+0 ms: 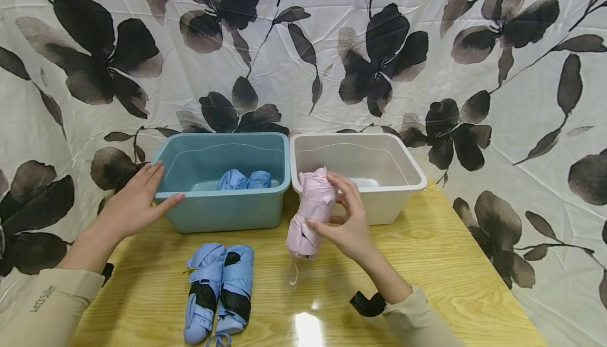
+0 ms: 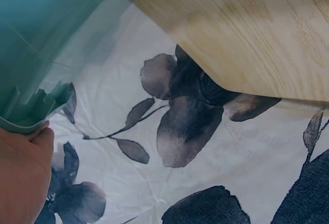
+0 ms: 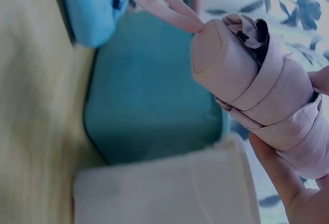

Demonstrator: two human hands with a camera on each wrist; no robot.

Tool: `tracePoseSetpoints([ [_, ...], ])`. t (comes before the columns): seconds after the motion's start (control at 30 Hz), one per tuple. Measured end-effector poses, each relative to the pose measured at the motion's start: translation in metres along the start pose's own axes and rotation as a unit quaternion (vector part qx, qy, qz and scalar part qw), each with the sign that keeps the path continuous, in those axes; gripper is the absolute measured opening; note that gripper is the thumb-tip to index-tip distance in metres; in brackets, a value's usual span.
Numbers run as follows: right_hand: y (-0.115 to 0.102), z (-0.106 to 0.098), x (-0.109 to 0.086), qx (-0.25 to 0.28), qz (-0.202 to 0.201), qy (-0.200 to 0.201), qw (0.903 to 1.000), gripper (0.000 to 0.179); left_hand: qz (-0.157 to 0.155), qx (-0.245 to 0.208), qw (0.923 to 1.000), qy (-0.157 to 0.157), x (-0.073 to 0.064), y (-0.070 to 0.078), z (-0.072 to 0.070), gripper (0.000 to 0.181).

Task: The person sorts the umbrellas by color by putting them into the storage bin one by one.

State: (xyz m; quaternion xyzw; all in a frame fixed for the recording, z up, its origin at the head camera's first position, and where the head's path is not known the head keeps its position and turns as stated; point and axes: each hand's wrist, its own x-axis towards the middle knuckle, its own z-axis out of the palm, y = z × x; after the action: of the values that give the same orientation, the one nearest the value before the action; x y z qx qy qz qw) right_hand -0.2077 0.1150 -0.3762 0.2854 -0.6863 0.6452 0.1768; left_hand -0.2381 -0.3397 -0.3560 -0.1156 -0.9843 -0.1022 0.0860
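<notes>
A pink folded umbrella (image 1: 314, 210) is in my right hand (image 1: 348, 215), pinched between thumb and fingers, tilted in front of the white bin. Its handle and pink wrist loop (image 3: 164, 3) show in the right wrist view. My left hand (image 1: 133, 199) rests on the left front corner of the teal bin (image 1: 227, 212), fingers straight and thumb along the front rim. Inside that bin lie two blue bundles (image 1: 232, 179), partly hidden by the front wall. Two blue folded umbrellas (image 1: 205, 289) lie side by side on the table before it.
The white bin (image 1: 395, 205) stands against the teal one's right side. Both are on a wood-grain table (image 1: 450, 284), whose right edge slants toward a floral cloth (image 1: 303, 47) hanging behind. A black band (image 1: 367, 304) is at the right wrist.
</notes>
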Motion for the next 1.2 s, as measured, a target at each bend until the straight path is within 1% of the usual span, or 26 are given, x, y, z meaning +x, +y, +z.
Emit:
tracePoseSetpoints([
  [0.17, 0.002, -0.021, 0.016, 0.005, 0.0, 0.043, 0.9991, 0.092, 0.001, -0.001, 1.0, 0.0, 0.001, 0.001, 0.0, 0.099],
  [0.33, 0.0, -0.041, 0.035, 0.003, 0.03, 0.072, 0.997, 0.092, 0.0, -0.002, 1.0, -0.001, 0.0, 0.0, 0.001, 0.099],
  [0.43, 0.0, -0.052, 0.048, -0.002, 0.049, 0.079, 0.9957, 0.09, 0.003, -0.002, 1.0, 0.001, 0.0, -0.001, 0.001, 0.098],
  [0.53, 0.003, -0.063, 0.063, -0.011, 0.06, 0.081, 0.9949, 0.089, 0.005, -0.003, 1.0, 0.004, -0.001, -0.002, 0.0, 0.098],
  [0.7, 0.011, -0.08, 0.089, -0.031, 0.053, 0.087, 0.9943, 0.086, 0.009, -0.007, 0.9999, 0.007, -0.003, -0.004, 0.001, 0.097],
  [0.8, 0.017, -0.089, 0.102, -0.049, 0.058, 0.093, 0.9928, 0.085, 0.011, -0.007, 0.9999, 0.008, -0.004, -0.004, 0.001, 0.097],
  [0.9, 0.023, -0.098, 0.114, -0.07, 0.073, 0.096, 0.9902, 0.084, 0.011, -0.006, 0.9999, 0.009, -0.003, -0.004, 0.0, 0.096],
  [1.0, 0.031, -0.105, 0.123, -0.091, 0.097, 0.09, 0.987, 0.084, 0.008, -0.007, 0.9999, 0.004, -0.002, -0.002, -0.001, 0.096],
  [1.1, 0.039, -0.111, 0.131, -0.112, 0.125, 0.072, 0.9832, 0.085, 0.004, -0.007, 1.0, -0.003, -0.001, -0.001, -0.001, 0.097],
  [1.2, 0.048, -0.115, 0.14, -0.121, 0.156, 0.04, 0.9794, 0.086, 0.004, -0.005, 1.0, -0.005, 0.0, -0.001, 0.0, 0.097],
])
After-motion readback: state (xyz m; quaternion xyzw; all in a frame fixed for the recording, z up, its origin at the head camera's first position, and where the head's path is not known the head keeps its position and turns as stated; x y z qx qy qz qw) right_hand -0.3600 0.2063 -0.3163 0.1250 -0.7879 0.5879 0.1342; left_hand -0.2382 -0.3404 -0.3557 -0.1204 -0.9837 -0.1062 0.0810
